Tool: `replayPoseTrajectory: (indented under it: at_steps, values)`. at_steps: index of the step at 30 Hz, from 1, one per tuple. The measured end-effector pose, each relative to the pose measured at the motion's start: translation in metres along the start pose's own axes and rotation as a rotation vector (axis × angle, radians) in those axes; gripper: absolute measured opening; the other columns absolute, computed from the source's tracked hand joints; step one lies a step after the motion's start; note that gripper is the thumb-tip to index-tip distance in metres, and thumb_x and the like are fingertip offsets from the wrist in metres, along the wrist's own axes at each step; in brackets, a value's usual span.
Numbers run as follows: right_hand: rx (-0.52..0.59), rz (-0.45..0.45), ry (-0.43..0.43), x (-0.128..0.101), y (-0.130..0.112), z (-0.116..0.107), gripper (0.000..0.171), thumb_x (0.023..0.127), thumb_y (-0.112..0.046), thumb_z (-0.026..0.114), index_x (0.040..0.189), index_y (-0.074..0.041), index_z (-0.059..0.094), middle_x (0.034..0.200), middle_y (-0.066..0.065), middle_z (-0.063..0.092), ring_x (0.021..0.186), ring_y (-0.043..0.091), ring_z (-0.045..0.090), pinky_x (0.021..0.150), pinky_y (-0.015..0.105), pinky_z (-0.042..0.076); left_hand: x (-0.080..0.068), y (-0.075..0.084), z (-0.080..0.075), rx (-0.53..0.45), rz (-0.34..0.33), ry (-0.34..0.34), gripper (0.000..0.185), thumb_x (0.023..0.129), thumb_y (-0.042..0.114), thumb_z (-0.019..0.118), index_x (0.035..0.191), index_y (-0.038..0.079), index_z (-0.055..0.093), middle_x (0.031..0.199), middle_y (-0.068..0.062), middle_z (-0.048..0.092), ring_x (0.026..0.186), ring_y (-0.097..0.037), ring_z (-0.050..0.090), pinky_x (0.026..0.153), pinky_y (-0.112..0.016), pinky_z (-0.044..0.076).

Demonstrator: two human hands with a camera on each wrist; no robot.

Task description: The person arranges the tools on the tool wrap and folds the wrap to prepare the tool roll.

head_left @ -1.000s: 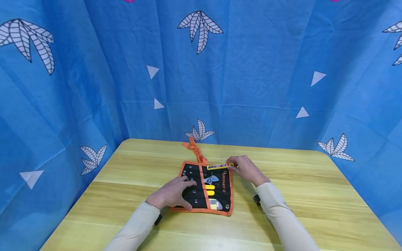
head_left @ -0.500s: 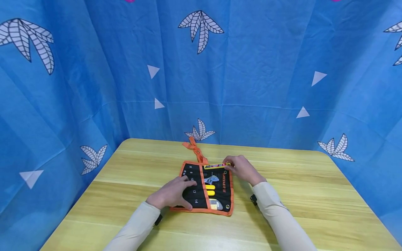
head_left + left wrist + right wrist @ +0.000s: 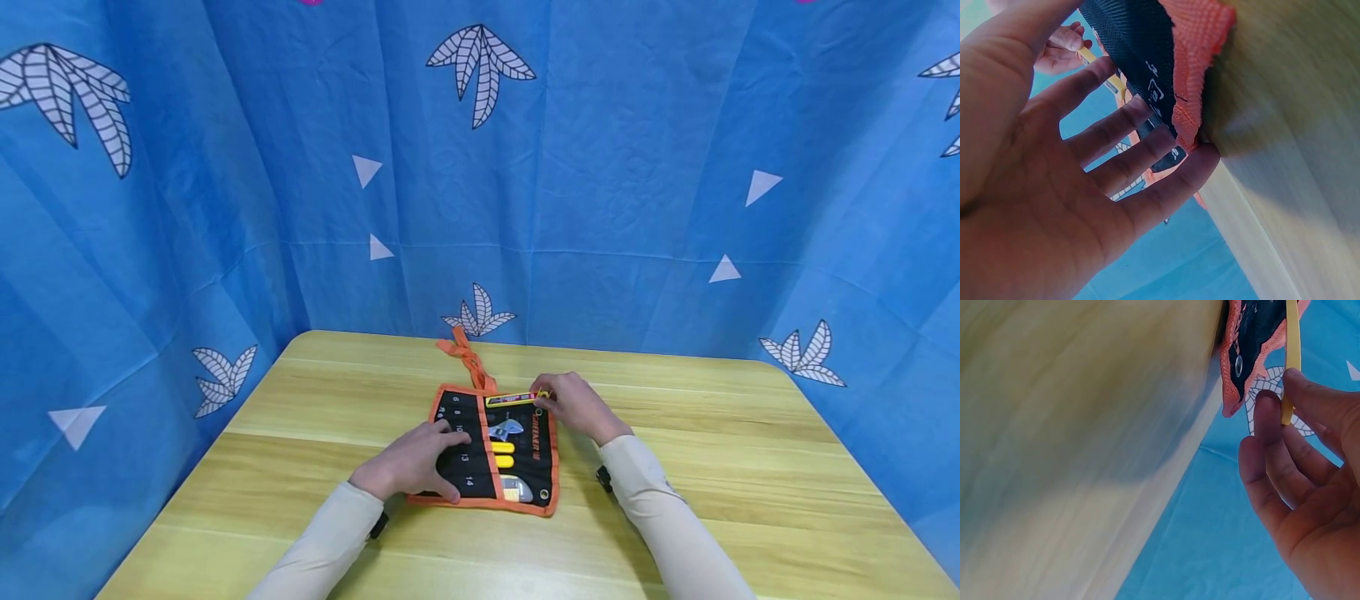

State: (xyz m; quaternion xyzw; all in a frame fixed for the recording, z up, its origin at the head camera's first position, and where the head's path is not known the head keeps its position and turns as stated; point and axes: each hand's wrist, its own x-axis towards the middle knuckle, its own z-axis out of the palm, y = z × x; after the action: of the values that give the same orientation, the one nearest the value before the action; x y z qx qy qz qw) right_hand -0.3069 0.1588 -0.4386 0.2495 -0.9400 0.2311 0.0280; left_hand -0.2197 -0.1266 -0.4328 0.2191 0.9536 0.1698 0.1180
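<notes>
A black tool roll with orange edging lies unrolled on the table. My left hand rests on its numbered left part, fingers spread and relaxed; the left wrist view has the fingertips along the orange edge. My right hand pinches the right end of a slim, flat yellow tool with a printed label. Its left end meets the orange pocket band at the roll's upper part. In the right wrist view, thumb and fingertips grip this yellow strip. Pockets below hold an adjustable wrench and two yellow handles.
A yellow-and-grey rounded tool sits in the roll's lowest pocket. Orange tie straps trail from the roll's far edge. The wooden table stretches to both sides, and a blue patterned curtain hangs behind and around it.
My right hand has moved a little to the left, bringing the yellow tool's left end to the pocket band. The left hand and the tool roll have stayed in place.
</notes>
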Motion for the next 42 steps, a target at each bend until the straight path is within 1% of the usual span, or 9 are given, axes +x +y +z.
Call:
replayPoseTrajectory:
  at_steps: [5, 12, 15, 22, 31, 42]
  values:
    - [-0.004, -0.004, -0.002, 0.0006, -0.0022, 0.0002, 0.011, 0.098, -0.011, 0.07, 0.108, -0.009, 0.074, 0.104, 0.006, 0.075, 0.092, 0.019, 0.071, 0.077, 0.037, 0.059, -0.0004, 0.0003, -0.0008, 0.002, 0.008, 0.001, 0.082, 0.073, 0.039, 0.093, 0.145, 0.02, 0.058, 0.144, -0.014, 0.053, 0.124, -0.032, 0.052, 0.109, -0.054, 0.046]
    - [-0.013, -0.002, -0.014, 0.001, -0.0038, 0.0008, 0.01, 0.097, -0.011, 0.07, 0.107, -0.01, 0.074, 0.105, 0.007, 0.076, 0.095, 0.021, 0.071, 0.08, 0.039, 0.06, -0.0011, 0.001, -0.001, -0.003, 0.015, 0.001, 0.082, 0.073, 0.038, 0.094, 0.145, 0.019, 0.059, 0.143, -0.015, 0.053, 0.125, -0.032, 0.052, 0.109, -0.054, 0.046]
    - [-0.012, -0.001, -0.022, 0.0006, -0.0046, 0.0004, 0.011, 0.097, -0.011, 0.07, 0.108, -0.01, 0.074, 0.105, 0.007, 0.076, 0.095, 0.021, 0.071, 0.08, 0.039, 0.059, -0.0016, 0.0019, -0.0016, -0.008, 0.015, 0.0, 0.082, 0.072, 0.038, 0.094, 0.144, 0.019, 0.059, 0.143, -0.015, 0.053, 0.125, -0.033, 0.052, 0.109, -0.054, 0.046]
    - [-0.02, -0.013, -0.034, -0.0003, -0.005, 0.0012, 0.011, 0.097, -0.01, 0.07, 0.108, -0.01, 0.074, 0.1, 0.006, 0.075, 0.088, 0.019, 0.07, 0.075, 0.038, 0.058, -0.0018, 0.0023, -0.0022, -0.007, 0.012, 0.001, 0.082, 0.072, 0.037, 0.094, 0.144, 0.018, 0.059, 0.144, -0.015, 0.053, 0.126, -0.033, 0.052, 0.109, -0.054, 0.046]
    - [-0.025, 0.013, -0.066, 0.0007, -0.0044, 0.0044, 0.012, 0.097, -0.011, 0.07, 0.109, -0.011, 0.074, 0.104, 0.006, 0.075, 0.09, 0.018, 0.069, 0.077, 0.037, 0.058, -0.0014, 0.0016, -0.0017, -0.008, 0.015, 0.007, 0.083, 0.072, 0.038, 0.094, 0.144, 0.018, 0.059, 0.144, -0.016, 0.052, 0.126, -0.034, 0.052, 0.109, -0.054, 0.046]
    - [-0.007, -0.017, -0.106, -0.0009, -0.0073, 0.0038, 0.011, 0.096, -0.011, 0.072, 0.107, -0.012, 0.074, 0.101, 0.005, 0.075, 0.092, 0.02, 0.07, 0.077, 0.036, 0.058, -0.0016, 0.0015, -0.0009, -0.005, 0.02, 0.005, 0.084, 0.072, 0.038, 0.094, 0.145, 0.017, 0.058, 0.146, -0.017, 0.052, 0.128, -0.035, 0.051, 0.11, -0.054, 0.045]
